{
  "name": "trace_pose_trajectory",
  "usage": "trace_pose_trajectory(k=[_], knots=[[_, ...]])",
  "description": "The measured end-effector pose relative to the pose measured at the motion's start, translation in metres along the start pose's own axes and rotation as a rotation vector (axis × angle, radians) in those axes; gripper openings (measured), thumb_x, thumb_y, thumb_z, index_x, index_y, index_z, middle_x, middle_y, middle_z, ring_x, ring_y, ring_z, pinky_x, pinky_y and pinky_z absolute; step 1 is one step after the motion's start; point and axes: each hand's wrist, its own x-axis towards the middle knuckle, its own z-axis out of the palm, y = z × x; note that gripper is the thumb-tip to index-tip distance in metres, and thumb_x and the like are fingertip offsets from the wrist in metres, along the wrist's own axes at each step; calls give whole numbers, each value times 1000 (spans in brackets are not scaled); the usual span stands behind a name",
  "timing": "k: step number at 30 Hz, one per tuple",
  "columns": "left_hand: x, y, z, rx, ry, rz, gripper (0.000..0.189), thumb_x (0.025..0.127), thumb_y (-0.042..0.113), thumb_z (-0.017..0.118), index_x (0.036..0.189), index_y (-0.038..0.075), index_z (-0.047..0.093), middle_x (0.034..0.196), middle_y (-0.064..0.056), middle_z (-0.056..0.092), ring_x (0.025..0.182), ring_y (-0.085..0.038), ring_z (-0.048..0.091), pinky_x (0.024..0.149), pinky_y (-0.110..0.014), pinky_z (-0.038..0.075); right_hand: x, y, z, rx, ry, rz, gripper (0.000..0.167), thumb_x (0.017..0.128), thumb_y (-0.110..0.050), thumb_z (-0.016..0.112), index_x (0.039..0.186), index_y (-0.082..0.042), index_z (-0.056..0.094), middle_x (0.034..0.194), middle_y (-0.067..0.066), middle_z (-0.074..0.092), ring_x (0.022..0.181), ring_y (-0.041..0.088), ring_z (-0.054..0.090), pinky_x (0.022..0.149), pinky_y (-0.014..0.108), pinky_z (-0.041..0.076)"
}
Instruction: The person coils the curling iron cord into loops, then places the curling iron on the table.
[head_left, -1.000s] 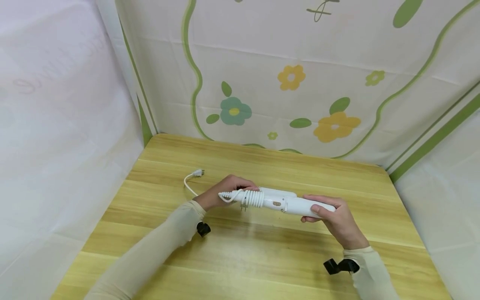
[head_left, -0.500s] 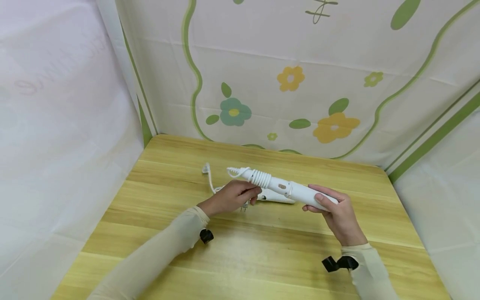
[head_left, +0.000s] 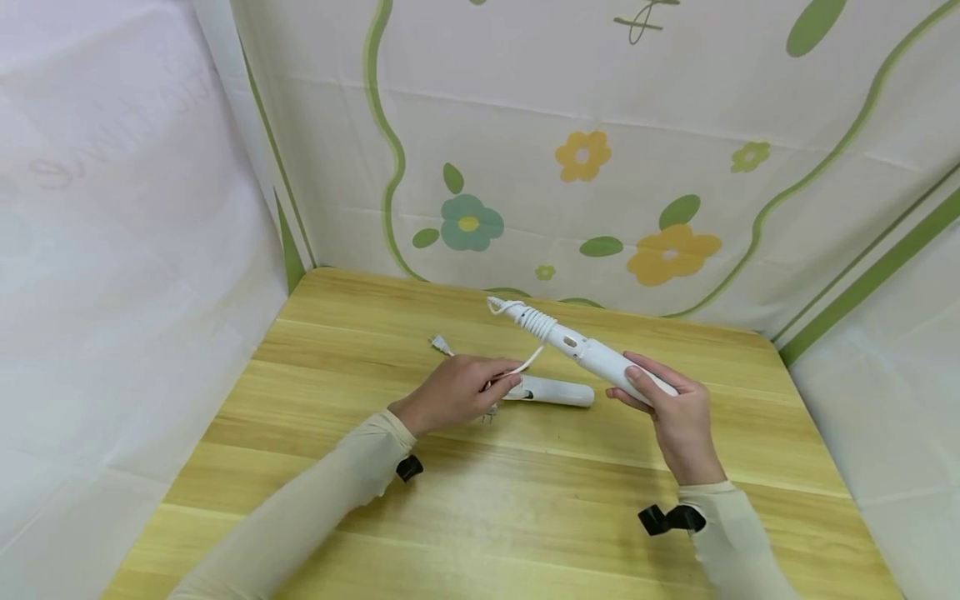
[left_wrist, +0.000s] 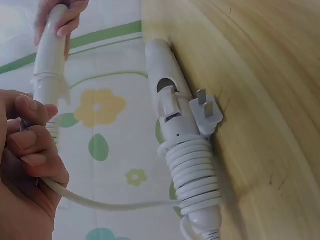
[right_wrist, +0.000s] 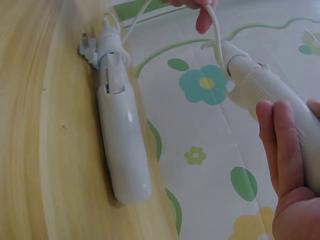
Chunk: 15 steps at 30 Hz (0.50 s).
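Observation:
My right hand [head_left: 684, 429] grips the thick end of a white curling iron [head_left: 600, 360], its other end raised and tilted away to the upper left. White cord [head_left: 534, 357] is wound round its narrow end, and a stretch runs down to my left hand [head_left: 453, 392], which pinches it. A second white curling iron [head_left: 561, 392] lies on the table behind my left hand; the left wrist view shows its wound cord [left_wrist: 192, 165] and two-pin plug [left_wrist: 206, 112]. Another plug [head_left: 441, 344] sticks out beyond my left hand.
The wood-grain table [head_left: 480, 517] ends against a white curtain [head_left: 525, 100] printed with flowers at the back. Further white cloth [head_left: 135, 333] hangs along the left and right sides.
The right hand's iron has swung up and away from the left hand, its corded end rising. A stretch of cord now spans from it to the left hand. The second iron is more exposed.

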Motion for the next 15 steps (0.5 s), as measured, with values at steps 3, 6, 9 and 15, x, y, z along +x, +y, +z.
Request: trace_pose_trajectory(k=[3,6,9,15], knots=[[1,1,-5,75,31,17,20,111,22,66,122,10,79,77,9,67,59,2,43,55,-16,36,0,3,1,-56,23,10,44,103,-8,77,139,15,66,127,7,78,86,27,84,87,36,64],[4,0,-8,123,57,37,15,109,22,69,113,12,80,81,9,72,61,3,49,56,-14,39,1,8,3,-108,48,15,46,101,-11,79,139,13,66,127,6,77,83,25,84,86,35,64],[7,-1,-12,159,75,62,12,108,23,71,104,14,78,76,10,70,59,4,48,54,-14,38,0,14,7,-158,31,24,47,101,-13,80,139,12,68,129,7,75,85,26,84,87,36,64],[9,-4,-15,228,102,100,14,109,25,70,101,16,76,73,11,64,56,1,40,52,-16,33,-5,23,14,-254,-73,49,45,101,-15,81,137,10,70,134,12,71,95,31,83,87,40,65]])
